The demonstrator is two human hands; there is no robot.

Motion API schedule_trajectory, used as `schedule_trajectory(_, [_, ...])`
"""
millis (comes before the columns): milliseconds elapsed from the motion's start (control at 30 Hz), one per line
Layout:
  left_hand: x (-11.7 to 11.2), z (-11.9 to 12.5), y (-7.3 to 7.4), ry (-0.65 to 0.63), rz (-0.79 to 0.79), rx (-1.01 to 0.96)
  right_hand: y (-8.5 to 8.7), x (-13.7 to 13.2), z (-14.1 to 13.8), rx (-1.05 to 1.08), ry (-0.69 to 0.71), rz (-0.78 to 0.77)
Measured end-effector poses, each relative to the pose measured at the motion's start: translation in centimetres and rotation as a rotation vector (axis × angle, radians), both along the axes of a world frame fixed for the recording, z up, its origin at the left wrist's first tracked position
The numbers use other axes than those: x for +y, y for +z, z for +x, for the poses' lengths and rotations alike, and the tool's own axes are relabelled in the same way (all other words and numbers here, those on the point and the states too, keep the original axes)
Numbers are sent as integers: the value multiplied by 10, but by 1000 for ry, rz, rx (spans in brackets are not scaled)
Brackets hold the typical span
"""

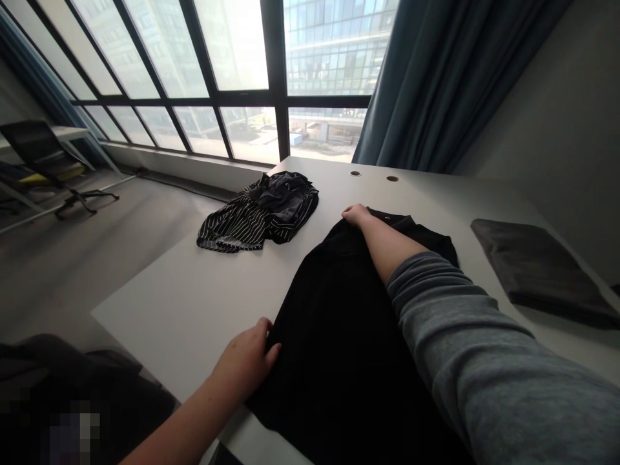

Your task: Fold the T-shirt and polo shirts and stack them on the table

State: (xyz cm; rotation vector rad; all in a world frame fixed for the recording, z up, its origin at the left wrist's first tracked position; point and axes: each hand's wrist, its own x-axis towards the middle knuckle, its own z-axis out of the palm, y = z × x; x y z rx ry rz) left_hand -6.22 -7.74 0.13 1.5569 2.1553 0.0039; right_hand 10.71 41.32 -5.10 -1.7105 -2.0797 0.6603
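Note:
A black shirt (pixel 334 336) lies spread on the white table in front of me, its neck end with a small label pointing away. My right hand (pixel 356 214) reaches across it and pinches the cloth at the far left corner, by the shoulder. Lower down, my left hand (pixel 249 355) is closed on the shirt's left edge, thumb on the cloth and some fingertips hidden. The near end of the shirt runs out of view, and my right forearm covers part of its right side.
On the white table (pixel 169 310), a crumpled black-and-white striped garment (pixel 261 210) lies at the far left edge. A folded dark grey cloth (pixel 537 268) rests on the right. Two cable holes are at the back. An office chair (pixel 43 155) stands on the floor at left.

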Motion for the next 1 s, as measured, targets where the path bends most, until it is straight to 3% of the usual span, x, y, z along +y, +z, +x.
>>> schedule_trajectory(100, [-1, -5, 4, -29, -48, 17, 2, -2, 3, 48, -31, -62])
schedule_trajectory(233, [-4, -2, 17, -12, 30, 42, 10, -6, 11, 137, -44, -122])
schedule_trajectory(333, [-10, 11, 27, -25, 95, 29, 16, -10, 25, 172, -64, -126])
schedule_trajectory(500, [-20, 42, 35, -162, 97, -8, 15, -14, 57, 136, -96, -109])
schedule_trajectory(767, [-21, 79, 23, -364, -26, -57, 1, -21, 83, -101, -52, -5])
schedule_trajectory(900, [-16, 81, 21, -371, -48, -199, -5, -26, 78, -185, 4, 78])
schedule_trajectory(1000, [-7, 75, 15, -356, 21, -269, -7, -29, 75, -219, -9, 124])
